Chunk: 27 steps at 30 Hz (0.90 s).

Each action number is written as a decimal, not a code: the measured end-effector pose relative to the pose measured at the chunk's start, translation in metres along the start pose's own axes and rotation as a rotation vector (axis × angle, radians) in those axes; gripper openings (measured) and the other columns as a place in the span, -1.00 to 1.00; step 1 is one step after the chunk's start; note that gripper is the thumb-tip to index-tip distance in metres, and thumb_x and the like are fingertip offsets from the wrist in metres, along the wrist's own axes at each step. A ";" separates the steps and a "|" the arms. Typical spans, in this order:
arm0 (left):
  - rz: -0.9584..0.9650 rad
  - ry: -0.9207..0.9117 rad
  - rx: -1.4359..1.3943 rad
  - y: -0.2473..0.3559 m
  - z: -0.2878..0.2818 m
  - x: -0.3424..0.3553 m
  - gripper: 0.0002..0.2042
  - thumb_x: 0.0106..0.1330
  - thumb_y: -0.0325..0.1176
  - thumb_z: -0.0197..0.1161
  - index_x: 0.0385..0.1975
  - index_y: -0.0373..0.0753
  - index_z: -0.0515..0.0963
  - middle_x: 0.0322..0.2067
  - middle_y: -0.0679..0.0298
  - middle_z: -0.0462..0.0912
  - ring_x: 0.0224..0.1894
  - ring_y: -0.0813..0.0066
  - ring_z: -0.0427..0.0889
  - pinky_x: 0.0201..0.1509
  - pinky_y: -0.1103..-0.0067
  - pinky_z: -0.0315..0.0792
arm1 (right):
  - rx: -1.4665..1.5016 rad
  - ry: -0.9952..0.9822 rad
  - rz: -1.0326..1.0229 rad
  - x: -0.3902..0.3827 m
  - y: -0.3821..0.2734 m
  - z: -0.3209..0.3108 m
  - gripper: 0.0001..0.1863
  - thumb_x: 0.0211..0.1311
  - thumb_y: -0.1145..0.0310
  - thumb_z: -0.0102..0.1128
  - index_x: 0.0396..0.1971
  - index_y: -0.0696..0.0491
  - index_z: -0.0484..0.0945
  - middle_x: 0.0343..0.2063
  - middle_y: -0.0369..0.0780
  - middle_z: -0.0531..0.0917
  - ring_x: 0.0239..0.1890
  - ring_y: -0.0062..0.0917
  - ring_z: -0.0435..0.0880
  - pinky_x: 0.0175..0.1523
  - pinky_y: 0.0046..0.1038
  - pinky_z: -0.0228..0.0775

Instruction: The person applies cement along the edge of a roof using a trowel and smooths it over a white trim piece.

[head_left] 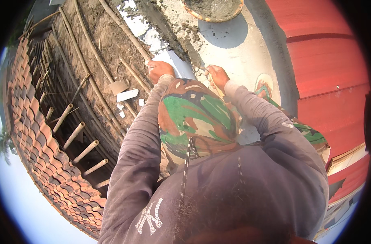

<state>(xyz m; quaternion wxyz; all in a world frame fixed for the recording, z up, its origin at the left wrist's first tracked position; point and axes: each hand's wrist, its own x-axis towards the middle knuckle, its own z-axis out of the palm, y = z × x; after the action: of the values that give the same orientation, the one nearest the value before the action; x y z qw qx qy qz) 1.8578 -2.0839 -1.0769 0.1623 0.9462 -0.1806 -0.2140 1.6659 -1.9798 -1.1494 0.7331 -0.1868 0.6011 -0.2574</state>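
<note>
My left hand (159,70) is curled at the end of a bamboo pole (135,42), beside a smooth white block (175,61); what its fingers grip is partly hidden. My right hand (218,77) holds a trowel by its wooden handle, its metal blade (195,57) pointing up along a rough strip of grey mortar (182,38). A round pan of grey mortar (212,8) casts a shadow at the top. My knee in camouflage trousers (195,118) fills the middle, and my sandalled foot (262,85) is on the pale surface at the right.
Bamboo poles (94,81) lie over brown soil at the left, with white scraps (127,94) on it. Beyond are a dark gap with jutting bamboo ends (75,134) and a tiled roof (39,142). Red metal sheets (323,61) border the right side past a grey ledge.
</note>
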 end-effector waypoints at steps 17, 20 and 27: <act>-0.003 0.010 -0.006 0.003 -0.007 -0.003 -0.29 0.57 0.13 -0.33 -0.01 -0.38 0.68 -0.02 -0.18 0.71 0.09 -0.25 0.65 0.28 0.07 0.43 | -0.156 -0.099 -0.147 0.037 0.059 -0.006 -0.56 0.54 0.00 -0.06 -0.33 0.07 0.54 -0.59 -0.26 0.48 -0.67 -0.50 0.46 -0.56 -0.37 0.37; 0.018 0.026 0.028 -0.005 0.007 0.006 -0.28 0.57 0.13 -0.33 -0.01 -0.40 0.67 -0.01 -0.19 0.71 0.10 -0.25 0.64 0.29 0.07 0.43 | 0.126 -0.072 0.229 0.052 -0.011 -0.008 -0.58 0.52 -0.03 0.00 -0.38 0.02 0.47 -0.61 -0.29 0.41 -0.69 -0.54 0.39 -0.59 -0.39 0.34; 0.000 -0.007 0.022 -0.002 0.009 0.006 -0.27 0.57 0.15 -0.34 0.00 -0.40 0.67 -0.02 -0.20 0.71 0.11 -0.25 0.64 0.28 0.08 0.45 | -0.098 -0.069 0.253 0.102 -0.034 -0.006 -0.52 0.39 -0.10 0.09 -0.44 0.06 0.48 -0.64 -0.29 0.47 -0.71 -0.54 0.40 -0.61 -0.35 0.31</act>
<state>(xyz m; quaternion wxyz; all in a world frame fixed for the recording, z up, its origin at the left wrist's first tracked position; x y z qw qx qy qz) 1.8595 -2.0871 -1.0872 0.1511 0.9471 -0.1835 -0.2156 1.6695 -2.0678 -1.2106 0.7699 -0.1538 0.6063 -0.1268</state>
